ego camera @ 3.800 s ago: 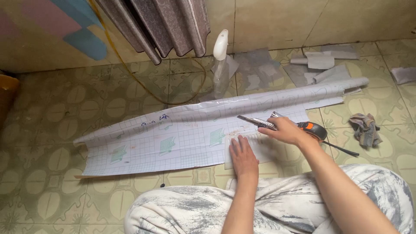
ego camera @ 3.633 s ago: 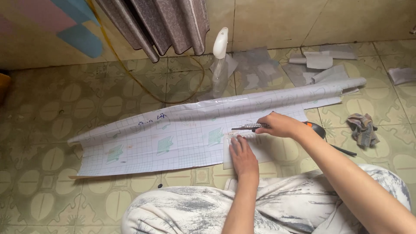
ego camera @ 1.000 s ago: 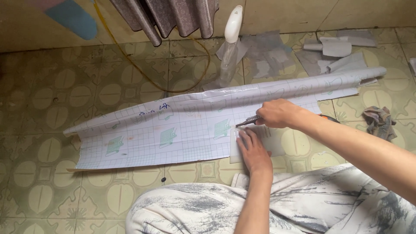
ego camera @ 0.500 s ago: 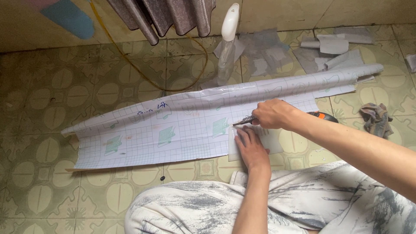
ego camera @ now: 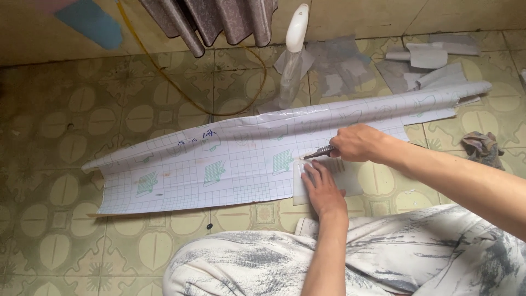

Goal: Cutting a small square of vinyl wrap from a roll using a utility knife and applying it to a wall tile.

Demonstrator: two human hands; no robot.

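Head view looks down on a long gridded sheet (ego camera: 219, 170) spread on the tiled floor (ego camera: 66, 126), its far edge curled into a roll. Right hand (ego camera: 359, 143) has its fingers clenched around a thin knife (ego camera: 316, 154), whose tip touches the sheet just ahead of the left fingertips. Left hand (ego camera: 323, 186) lies flat, fingers released and spread, pressing a pale template (ego camera: 329, 183) that sits under them at the sheet's near edge. Beyond both hands a spray bottle (ego camera: 293, 52) stands by the wall, with grey scraps (ego camera: 339, 71) beside it. A crumpled rag (ego camera: 482, 147) lies well to the right of the knife hand.
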